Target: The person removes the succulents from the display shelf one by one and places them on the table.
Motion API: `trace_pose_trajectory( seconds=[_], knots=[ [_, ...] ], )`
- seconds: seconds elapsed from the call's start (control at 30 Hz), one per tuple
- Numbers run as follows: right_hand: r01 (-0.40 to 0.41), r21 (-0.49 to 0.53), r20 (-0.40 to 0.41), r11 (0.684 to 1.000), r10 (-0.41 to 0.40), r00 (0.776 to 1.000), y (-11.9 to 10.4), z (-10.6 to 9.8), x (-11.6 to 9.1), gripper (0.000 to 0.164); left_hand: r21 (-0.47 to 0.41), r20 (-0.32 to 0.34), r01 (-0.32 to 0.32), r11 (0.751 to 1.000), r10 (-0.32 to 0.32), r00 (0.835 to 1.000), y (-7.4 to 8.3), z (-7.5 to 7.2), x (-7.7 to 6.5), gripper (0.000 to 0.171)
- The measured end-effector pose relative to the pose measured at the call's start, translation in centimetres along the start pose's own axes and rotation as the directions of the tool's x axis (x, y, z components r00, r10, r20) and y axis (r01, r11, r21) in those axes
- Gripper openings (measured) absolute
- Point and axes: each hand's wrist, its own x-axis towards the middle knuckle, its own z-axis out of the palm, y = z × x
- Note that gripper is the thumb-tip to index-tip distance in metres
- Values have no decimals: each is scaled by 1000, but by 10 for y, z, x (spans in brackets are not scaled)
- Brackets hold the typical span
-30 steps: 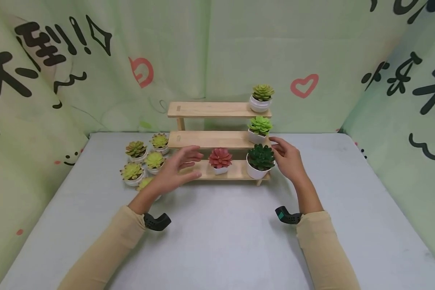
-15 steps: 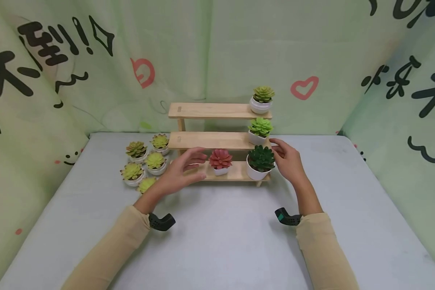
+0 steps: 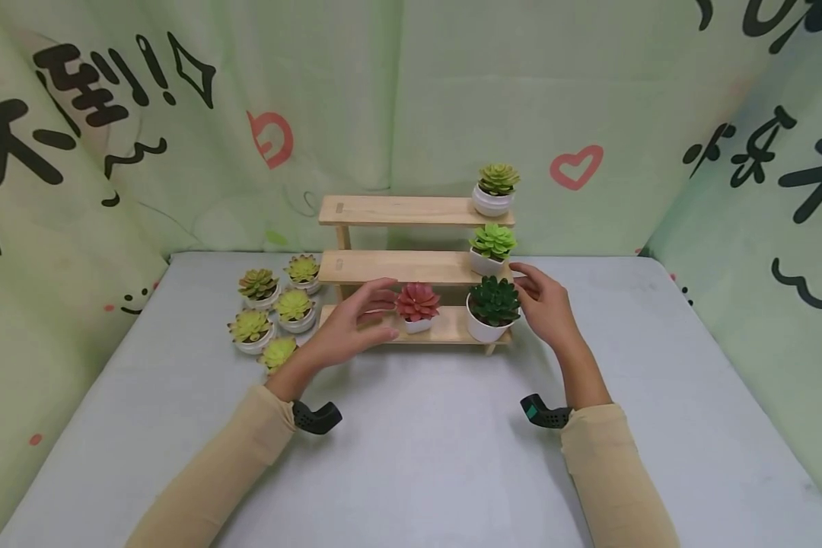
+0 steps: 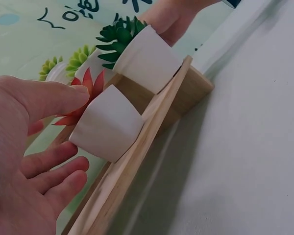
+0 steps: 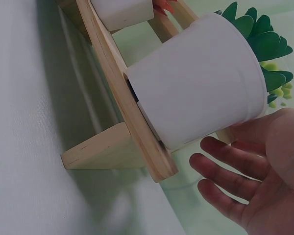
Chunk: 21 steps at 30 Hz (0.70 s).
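A three-tier wooden stand bears the potted succulents. On its bottom shelf, a red succulent sits in a white pot. My left hand is beside it on the left, its thumb overlapping the red leaves in the left wrist view and its fingers loosely spread. At that shelf's right end stands a dark green succulent in a larger white pot. My right hand is at this pot's right side, fingertips close to its wall, relaxed and not wrapped round it.
A bright green succulent stands at the middle shelf's right end, and a yellow-green one above it on the top shelf. Left of the stand, several yellow-green succulents cluster on the white table. A printed curtain hangs behind.
My left hand has moved right, closer to the red succulent on the bottom shelf. The right hand stays beside the dark green succulent; the plants have not moved.
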Motion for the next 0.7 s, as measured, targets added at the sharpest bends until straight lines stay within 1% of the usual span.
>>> trace_pose_trajectory(
  seconds=[0.3,0.53,0.57,0.7],
  knots=[
    [-9,-11,1,1000,9,1000,-1,0,1,41,16,-6,20,1000,-20,1000,-1,7,8,71],
    [-17,-16,3,1000,17,1000,-1,0,1,42,10,-15,8,1000,-8,1000,-2,13,13,73],
    [-18,-15,3,1000,18,1000,-1,0,1,42,7,-17,18,1000,-18,1000,1,14,12,73],
    [-12,-15,-1,1000,11,1000,0,1,1,41,6,-25,35,999,-35,999,-1,16,14,73]
  ],
)
